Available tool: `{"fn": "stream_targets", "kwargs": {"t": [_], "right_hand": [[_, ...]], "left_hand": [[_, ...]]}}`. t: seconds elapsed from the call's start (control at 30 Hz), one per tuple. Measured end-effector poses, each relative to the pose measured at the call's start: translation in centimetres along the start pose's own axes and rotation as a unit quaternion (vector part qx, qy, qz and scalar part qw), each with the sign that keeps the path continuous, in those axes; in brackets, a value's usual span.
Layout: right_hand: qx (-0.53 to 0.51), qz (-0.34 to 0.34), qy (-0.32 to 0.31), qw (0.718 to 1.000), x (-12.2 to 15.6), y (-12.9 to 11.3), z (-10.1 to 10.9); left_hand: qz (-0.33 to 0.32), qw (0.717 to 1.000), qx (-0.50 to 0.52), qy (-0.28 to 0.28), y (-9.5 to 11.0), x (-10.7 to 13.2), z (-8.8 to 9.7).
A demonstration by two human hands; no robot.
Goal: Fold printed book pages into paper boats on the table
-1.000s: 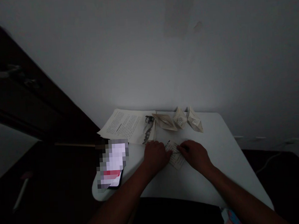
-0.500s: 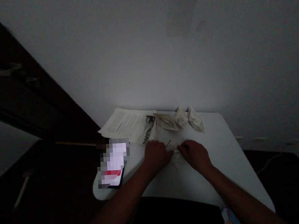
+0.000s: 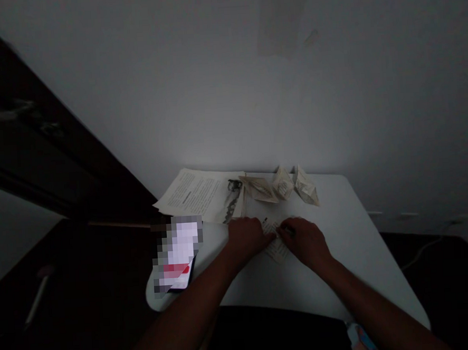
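Observation:
A folded, diamond-shaped piece of printed paper (image 3: pixel 277 251) lies on the white table in front of me. My left hand (image 3: pixel 248 236) is closed at its left side, with the thumb reaching over onto the paper. At the paper's right edge my right hand (image 3: pixel 303 238) pinches it between thumb and fingers. Behind the hands stand three folded paper boats: one on the left (image 3: pixel 259 188), one in the middle (image 3: pixel 284 185) and one on the right (image 3: pixel 306 186). Dim light hides the finer folds under the fingers.
A stack of printed sheets (image 3: pixel 195 195) lies at the table's back left, against the wall (image 3: pixel 213 92). A phone (image 3: pixel 181 281) with a blurred screen rests near the left edge of the white table (image 3: pixel 366 256). A dark door (image 3: pixel 37 134) stands at the left.
My left hand has shifted slightly right, its thumb further over the paper towards the right hand. The right hand stays almost in place.

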State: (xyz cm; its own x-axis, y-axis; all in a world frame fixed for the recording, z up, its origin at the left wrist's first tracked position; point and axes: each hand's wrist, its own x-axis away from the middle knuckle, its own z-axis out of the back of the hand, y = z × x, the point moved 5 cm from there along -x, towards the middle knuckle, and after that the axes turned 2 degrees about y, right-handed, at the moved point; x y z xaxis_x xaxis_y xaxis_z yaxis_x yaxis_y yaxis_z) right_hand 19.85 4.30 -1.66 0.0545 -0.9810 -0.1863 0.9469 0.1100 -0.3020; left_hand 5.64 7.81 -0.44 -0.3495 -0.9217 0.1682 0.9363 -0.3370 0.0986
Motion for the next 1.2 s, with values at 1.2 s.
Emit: {"fn": "stream_targets", "kwargs": {"t": [1.2], "right_hand": [[-0.057, -0.067, -0.087, 0.992, -0.49, 0.80, 0.12]], "left_hand": [[-0.017, 0.999, 0.013, 0.037, 0.32, 0.42, 0.01]]}}
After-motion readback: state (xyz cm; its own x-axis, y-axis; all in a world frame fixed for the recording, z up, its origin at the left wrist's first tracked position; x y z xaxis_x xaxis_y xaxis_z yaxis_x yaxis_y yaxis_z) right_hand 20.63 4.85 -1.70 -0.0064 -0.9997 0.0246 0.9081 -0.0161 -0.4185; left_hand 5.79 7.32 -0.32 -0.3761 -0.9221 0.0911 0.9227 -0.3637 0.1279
